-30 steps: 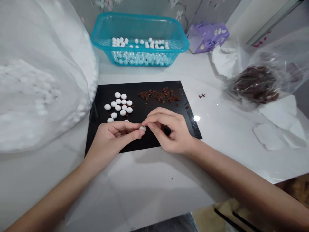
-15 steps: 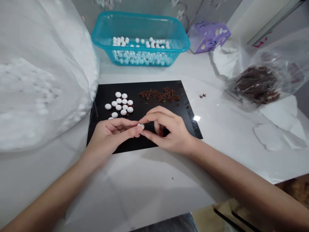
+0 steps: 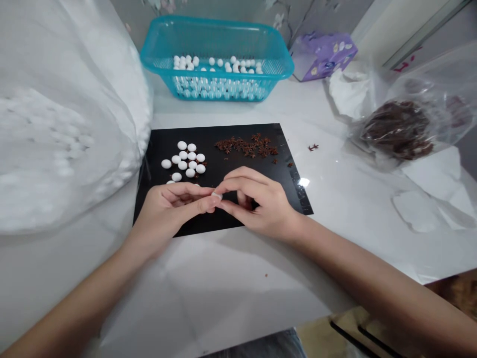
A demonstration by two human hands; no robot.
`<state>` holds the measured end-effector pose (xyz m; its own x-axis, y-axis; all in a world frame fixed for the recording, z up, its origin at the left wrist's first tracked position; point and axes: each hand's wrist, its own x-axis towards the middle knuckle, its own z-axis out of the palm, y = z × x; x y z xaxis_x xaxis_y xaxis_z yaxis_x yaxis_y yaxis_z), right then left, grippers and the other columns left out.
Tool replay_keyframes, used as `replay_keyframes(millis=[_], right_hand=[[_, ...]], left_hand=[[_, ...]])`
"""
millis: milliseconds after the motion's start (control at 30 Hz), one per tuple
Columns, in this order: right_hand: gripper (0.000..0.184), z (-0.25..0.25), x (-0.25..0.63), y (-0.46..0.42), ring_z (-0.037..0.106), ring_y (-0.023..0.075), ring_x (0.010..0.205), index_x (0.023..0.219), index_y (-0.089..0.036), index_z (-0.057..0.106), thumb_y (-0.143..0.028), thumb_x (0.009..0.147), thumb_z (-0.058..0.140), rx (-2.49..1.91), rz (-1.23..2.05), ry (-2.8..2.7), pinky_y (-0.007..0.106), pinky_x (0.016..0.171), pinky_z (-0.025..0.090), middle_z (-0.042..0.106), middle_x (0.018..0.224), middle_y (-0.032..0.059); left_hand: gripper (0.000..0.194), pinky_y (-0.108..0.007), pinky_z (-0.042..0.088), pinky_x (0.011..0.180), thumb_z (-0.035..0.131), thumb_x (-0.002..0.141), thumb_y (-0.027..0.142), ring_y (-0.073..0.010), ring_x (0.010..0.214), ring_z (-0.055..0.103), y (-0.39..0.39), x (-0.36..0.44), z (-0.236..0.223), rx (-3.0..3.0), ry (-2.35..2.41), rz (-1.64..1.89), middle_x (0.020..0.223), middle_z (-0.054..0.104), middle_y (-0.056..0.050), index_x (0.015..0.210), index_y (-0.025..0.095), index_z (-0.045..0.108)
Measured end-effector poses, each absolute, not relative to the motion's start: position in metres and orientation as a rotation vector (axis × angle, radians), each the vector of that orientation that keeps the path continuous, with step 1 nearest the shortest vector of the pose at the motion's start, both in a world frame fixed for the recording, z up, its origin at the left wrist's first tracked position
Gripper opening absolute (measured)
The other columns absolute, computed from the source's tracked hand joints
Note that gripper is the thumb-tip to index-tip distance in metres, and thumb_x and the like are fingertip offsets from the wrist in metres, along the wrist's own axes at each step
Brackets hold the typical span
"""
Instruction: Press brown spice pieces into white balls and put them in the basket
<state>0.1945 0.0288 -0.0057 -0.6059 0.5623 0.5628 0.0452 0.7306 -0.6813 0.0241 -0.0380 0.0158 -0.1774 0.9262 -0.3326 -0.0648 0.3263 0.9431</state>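
Observation:
A small white ball (image 3: pixel 216 196) is pinched between the thumb and fingers of my left hand (image 3: pixel 171 205). My right hand (image 3: pixel 259 199) meets it from the other side, index fingertip on top and thumb below, so both hands grip the ball. Whether a brown piece sits under the right fingertip is hidden. Beneath the hands lies a black mat (image 3: pixel 216 223). Several white balls (image 3: pixel 182 165) are grouped on its left part, some with brown bits showing under them. A pile of small brown star-shaped pieces (image 3: pixel 246 146) is spread along its far right part.
A teal plastic basket (image 3: pixel 216 25) with many white balls stands at the back. A large translucent bag of white balls (image 3: pixel 67 124) fills the left side. To the right are a purple packet (image 3: pixel 324 57), a clear bag of brown pieces (image 3: pixel 397 129) and white paper (image 3: pixel 434 174).
My left hand has shifted slightly left with the ball. My right thumb has moved from beside the index fingertip to under the ball. In the last half second the hands barely move.

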Motion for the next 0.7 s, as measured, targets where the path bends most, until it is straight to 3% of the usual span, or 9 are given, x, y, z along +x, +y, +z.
replay_keyframes(millis=[200,433,600,700], right_hand=[[0.006,-0.0051,0.1933,0.0284,0.052,0.0065,0.06,0.089,-0.015,0.06,-0.013,0.085,0.056,-0.408,0.772,-2.105,0.018,0.048,0.045,0.061,0.091,0.0062],[0.008,-0.0063,0.1952,0.0291,0.042,0.0028,0.05,0.091,-0.017,0.056,-0.018,0.083,0.058,-0.522,0.862,-2.146,0.018,0.045,0.042,0.059,0.095,0.0038],[0.025,-0.0058,0.1971,0.0298,0.04,0.0009,0.046,0.104,-0.019,0.052,-0.021,0.081,0.062,-0.583,0.884,-2.135,0.017,0.044,0.04,0.056,0.091,0.0002],[0.02,-0.005,0.1971,0.0297,0.045,0.0029,0.051,0.1,-0.018,0.054,-0.019,0.082,0.061,-0.543,0.813,-2.153,0.017,0.046,0.041,0.057,0.091,0.0013]], left_hand=[[0.015,-0.021,0.057,0.068,0.081,0.061,0.029,-0.0136,0.068,0.069,-0.0381,0.0237,0.016,0.868,1.51,1.071,0.074,0.075,0.0,0.074,0.023,0.074],[0.018,-0.023,0.056,0.073,0.08,0.062,0.029,-0.016,0.076,0.07,-0.0373,0.0245,0.0161,0.908,1.509,1.075,0.079,0.075,-0.002,0.077,0.022,0.073],[0.015,-0.019,0.054,0.074,0.079,0.063,0.027,-0.013,0.076,0.069,-0.0367,0.0258,0.0185,0.927,1.468,1.091,0.079,0.074,0.0,0.076,0.022,0.072],[0.015,-0.018,0.053,0.074,0.079,0.064,0.026,-0.0118,0.076,0.068,-0.0367,0.0254,0.0187,0.926,1.461,1.09,0.08,0.074,0.001,0.078,0.023,0.072]])
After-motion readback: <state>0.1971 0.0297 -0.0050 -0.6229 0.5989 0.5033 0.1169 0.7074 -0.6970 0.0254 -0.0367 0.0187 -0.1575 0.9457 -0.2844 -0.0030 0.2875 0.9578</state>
